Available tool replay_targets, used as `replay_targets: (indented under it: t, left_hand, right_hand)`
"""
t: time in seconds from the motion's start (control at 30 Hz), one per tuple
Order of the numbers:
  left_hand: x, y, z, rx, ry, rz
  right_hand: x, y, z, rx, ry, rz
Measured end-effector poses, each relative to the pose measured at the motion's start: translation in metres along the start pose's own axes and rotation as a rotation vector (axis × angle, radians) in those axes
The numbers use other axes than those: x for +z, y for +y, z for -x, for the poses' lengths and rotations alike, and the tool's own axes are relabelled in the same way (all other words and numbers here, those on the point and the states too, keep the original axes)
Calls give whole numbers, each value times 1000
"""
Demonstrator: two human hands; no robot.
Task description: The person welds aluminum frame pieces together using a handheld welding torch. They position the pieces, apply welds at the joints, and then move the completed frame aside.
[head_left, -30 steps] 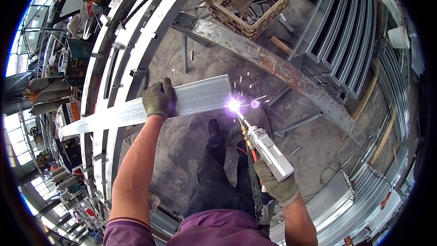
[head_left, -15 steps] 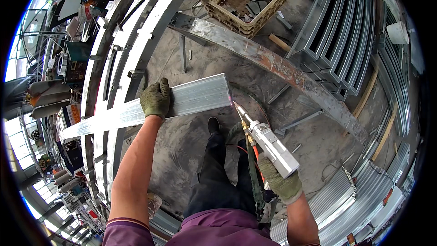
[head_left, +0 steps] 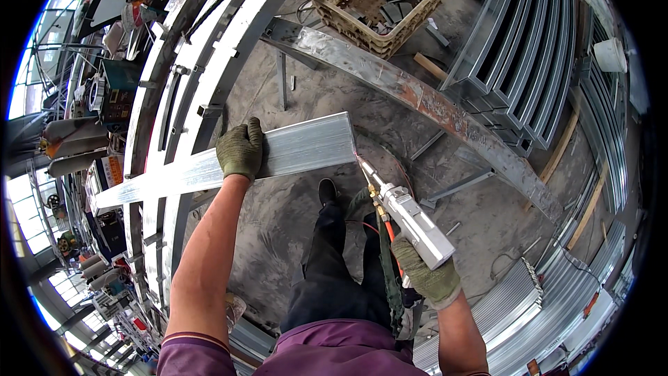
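Note:
My left hand (head_left: 240,149), in an olive knit glove, is closed over a long rectangular metal tube (head_left: 306,145). The tube's far-left part lies across the steel rails, and its right end sticks out over the floor. In my gloved right hand (head_left: 428,275) is a silver handheld laser welding gun (head_left: 416,226), gripped near its back end. Its pointed nozzle meets the lower corner of the tube's right end, where a small pinkish glow shows. Brass fittings and an orange hose run down beside the gun. The fingers beneath the gun are partly hidden.
Long steel rails (head_left: 229,63) with small clamps stand at the left. A rusty beam (head_left: 417,90) on legs crosses ahead, before a plastic crate (head_left: 334,17) of metal offcuts. Stacked metal profiles (head_left: 511,49) fill the right. A dark hose lies on the floor near my feet.
The picture has shifted very slightly. Both hands keep their grips, and the gun's nozzle stays at the tube's end corner.

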State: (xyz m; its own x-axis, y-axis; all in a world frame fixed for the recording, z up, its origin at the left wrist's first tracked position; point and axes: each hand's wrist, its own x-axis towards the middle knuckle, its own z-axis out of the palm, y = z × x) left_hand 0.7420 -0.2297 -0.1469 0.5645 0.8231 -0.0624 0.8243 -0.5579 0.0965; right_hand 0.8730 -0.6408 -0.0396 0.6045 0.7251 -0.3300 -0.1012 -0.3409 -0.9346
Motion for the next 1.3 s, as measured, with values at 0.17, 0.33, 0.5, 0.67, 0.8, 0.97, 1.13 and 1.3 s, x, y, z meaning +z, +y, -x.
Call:
replay_targets:
  t: [0.17, 0.33, 0.5, 0.67, 0.8, 0.97, 1.13, 1.3]
  left_hand:
    - [-1, 3, 0, -7, 5, -7]
    - [-2, 4, 1, -16, -6, 7]
    - [-3, 4, 0, -14, -6, -3]
    - [-3, 4, 0, -15, -8, -5]
    - [-5, 7, 0, -44, -32, 7]
    - [-4, 7, 0, -26, -13, 1]
    - [-2, 4, 1, -29, -15, 10]
    - [-5, 7, 0, -42, -30, -5]
  right_hand:
    - [1, -2, 1, 130, -27, -86]
    - [4, -6, -1, 169, 34, -134]
    - [3, -1, 1, 144, -32, -75]
    - [2, 3, 1, 12, -37, -62]
    - [2, 9, 4, -59, -46, 20]
    - [3, 5, 4, -26, -30, 0]
    - [3, 10, 5, -66, -34, 50]
    - [1, 9, 5, -121, -46, 118]
